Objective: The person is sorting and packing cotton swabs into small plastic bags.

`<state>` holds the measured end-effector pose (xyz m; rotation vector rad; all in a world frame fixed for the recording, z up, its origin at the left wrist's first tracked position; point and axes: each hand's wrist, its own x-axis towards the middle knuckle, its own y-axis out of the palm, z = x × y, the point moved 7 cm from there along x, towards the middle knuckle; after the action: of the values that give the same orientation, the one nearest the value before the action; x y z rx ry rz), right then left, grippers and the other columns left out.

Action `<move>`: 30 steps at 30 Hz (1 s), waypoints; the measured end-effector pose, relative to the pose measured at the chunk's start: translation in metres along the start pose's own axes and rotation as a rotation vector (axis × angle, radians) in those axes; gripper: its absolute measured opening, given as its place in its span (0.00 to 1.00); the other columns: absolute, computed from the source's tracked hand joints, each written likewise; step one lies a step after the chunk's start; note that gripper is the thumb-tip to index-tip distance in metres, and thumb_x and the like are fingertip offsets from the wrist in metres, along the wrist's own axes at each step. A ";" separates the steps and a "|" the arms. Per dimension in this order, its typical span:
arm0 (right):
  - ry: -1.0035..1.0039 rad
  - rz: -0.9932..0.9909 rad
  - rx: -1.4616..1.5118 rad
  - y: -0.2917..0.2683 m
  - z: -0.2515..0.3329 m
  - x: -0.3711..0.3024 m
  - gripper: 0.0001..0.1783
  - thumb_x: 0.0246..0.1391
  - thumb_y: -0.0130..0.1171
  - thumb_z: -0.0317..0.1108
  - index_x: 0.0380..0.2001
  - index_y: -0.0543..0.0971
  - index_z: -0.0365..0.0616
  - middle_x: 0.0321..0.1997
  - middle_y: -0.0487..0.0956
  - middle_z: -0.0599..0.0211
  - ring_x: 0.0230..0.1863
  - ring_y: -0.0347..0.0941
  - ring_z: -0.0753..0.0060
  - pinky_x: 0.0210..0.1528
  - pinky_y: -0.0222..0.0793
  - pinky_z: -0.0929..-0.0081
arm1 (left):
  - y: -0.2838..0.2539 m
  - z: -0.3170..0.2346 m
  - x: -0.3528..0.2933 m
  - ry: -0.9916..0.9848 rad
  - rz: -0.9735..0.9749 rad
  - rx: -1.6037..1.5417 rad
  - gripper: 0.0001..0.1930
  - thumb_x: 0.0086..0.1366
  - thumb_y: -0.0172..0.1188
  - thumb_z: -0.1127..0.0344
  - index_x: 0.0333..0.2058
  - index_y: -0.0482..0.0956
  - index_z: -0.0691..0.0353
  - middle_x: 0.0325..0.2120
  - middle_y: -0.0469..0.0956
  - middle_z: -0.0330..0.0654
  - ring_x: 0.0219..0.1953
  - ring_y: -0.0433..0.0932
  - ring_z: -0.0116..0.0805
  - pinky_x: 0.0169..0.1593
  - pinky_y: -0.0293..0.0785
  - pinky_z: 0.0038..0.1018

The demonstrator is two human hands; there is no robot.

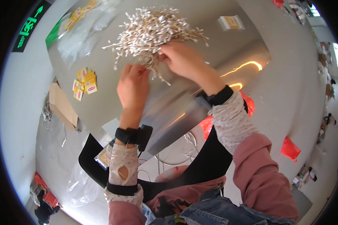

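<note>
A large loose heap of cotton swabs, white-tipped with pale sticks, lies on the shiny metal tabletop. My left hand is at the heap's near edge, its thumb and fingertips pinched together on cotton swabs there. My right hand reaches in from the right, fingers curled and closed against the near side of the heap. Its fingertips are partly hidden among the sticks. A few swabs hang loosely between the two hands. Both wrists wear black bands.
Small yellow-and-white cards lie left of my left hand. Clear plastic bags and yellow packets are at the far left. A flat pack sits far right. A cardboard box stands beside the table; a red bag lies on the floor.
</note>
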<state>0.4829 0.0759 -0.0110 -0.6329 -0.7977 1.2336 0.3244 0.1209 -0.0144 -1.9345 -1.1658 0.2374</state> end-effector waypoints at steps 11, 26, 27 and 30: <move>0.179 -0.005 0.017 -0.079 -0.060 -0.081 0.14 0.56 0.52 0.20 0.38 0.84 0.45 0.39 0.79 0.63 0.43 0.76 0.56 0.44 0.72 0.64 | -0.025 -0.007 -0.061 -0.074 -0.061 -0.081 0.11 0.61 0.63 0.76 0.43 0.77 0.65 0.36 0.73 0.44 0.37 0.76 0.38 0.42 0.75 0.30; 0.421 0.204 -0.816 -0.149 -0.093 -0.256 0.10 0.56 0.58 0.34 0.37 0.82 0.41 0.37 0.79 0.58 0.47 0.74 0.53 0.49 0.69 0.57 | -0.073 0.045 -0.013 -0.085 -0.106 0.190 0.13 0.62 0.63 0.69 0.45 0.78 0.63 0.38 0.76 0.46 0.44 0.74 0.45 0.49 0.72 0.37; 0.637 0.427 -1.031 -0.163 -0.114 -0.298 0.11 0.56 0.60 0.37 0.33 0.83 0.41 0.35 0.79 0.57 0.46 0.74 0.52 0.49 0.68 0.56 | -0.071 0.051 -0.003 -0.043 -0.094 0.299 0.14 0.62 0.63 0.67 0.45 0.79 0.62 0.40 0.77 0.46 0.46 0.74 0.46 0.51 0.71 0.39; 0.915 0.380 -1.044 -0.212 -0.130 -0.364 0.11 0.51 0.61 0.29 0.39 0.83 0.40 0.45 0.78 0.53 0.52 0.73 0.51 0.54 0.66 0.56 | -0.070 0.077 0.030 -0.042 -0.108 0.410 0.16 0.61 0.64 0.62 0.46 0.80 0.60 0.43 0.78 0.47 0.50 0.73 0.48 0.54 0.69 0.41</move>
<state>0.6604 -0.3268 0.0135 -2.0861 -0.4771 0.6141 0.2547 0.2034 -0.0030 -1.5106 -1.1427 0.4262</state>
